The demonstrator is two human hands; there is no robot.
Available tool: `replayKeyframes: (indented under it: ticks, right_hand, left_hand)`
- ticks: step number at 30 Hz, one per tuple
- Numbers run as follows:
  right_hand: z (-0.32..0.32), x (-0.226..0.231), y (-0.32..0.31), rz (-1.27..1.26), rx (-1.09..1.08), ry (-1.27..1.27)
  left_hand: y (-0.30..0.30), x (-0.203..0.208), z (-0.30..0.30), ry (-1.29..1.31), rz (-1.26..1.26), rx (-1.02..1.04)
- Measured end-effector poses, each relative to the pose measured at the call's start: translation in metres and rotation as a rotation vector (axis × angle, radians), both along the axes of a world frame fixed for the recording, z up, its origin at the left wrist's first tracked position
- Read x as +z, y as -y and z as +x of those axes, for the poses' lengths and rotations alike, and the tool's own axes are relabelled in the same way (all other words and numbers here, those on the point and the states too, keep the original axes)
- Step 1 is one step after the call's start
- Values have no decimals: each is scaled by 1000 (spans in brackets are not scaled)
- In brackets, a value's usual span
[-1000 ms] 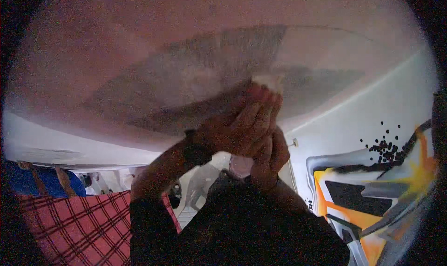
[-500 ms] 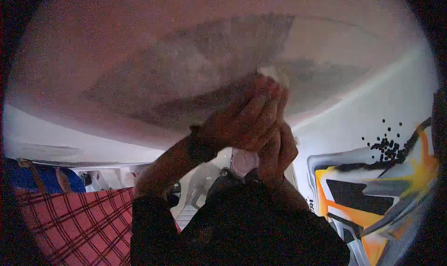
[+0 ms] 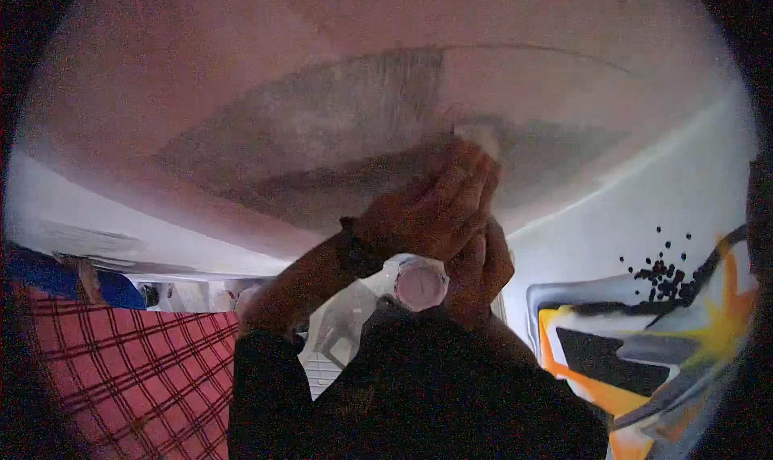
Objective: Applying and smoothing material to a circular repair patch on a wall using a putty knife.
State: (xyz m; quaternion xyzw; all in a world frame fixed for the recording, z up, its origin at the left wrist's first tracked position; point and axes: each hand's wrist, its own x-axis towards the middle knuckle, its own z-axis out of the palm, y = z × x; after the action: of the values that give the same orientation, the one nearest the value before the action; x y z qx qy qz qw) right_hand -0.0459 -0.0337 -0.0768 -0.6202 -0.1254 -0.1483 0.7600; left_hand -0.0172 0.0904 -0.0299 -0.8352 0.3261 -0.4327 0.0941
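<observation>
Both my hands are raised together against a pinkish surface that carries a grey, pointed, leaf-like patch. My left hand, with a dark bracelet at its wrist, has its fingers closed and pressed together. At its fingertips a small pale piece rests against the surface; its kind is unclear in the dim light. My right hand is curled just below and touches the left; the left hand hides most of its fingers. A pale round watch face shows beside the right wrist.
A red plaid cloth and a blue cloth-like thing lie at lower left. On the right, a white wall bears a painting in orange, yellow, black and grey, with black dots. A grey shape shows between my arms.
My fingertips have shifted slightly down, and more of the pale piece shows. The view has tilted a little. The watch face is more exposed. Both hands stay together.
</observation>
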Motion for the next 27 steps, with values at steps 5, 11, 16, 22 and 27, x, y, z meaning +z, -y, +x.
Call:
replayKeyframes:
  ticks: [5, 11, 16, 22, 27]
  right_hand:
    - [18, 5, 9, 3, 108, 39]
    - [24, 2, 13, -36, 104, 78]
    - [21, 4, 22, -34, 132, 89]
    - [27, 9, 19, -68, 57, 78]
    - [23, 0, 15, 99, 76, 67]
  left_hand:
    - [9, 14, 8, 6, -48, 14]
    - [14, 8, 5, 94, -105, 85]
    - [19, 15, 6, 99, -125, 76]
    - [17, 23, 19, 240, -60, 74]
    - [18, 6, 19, 73, -96, 53]
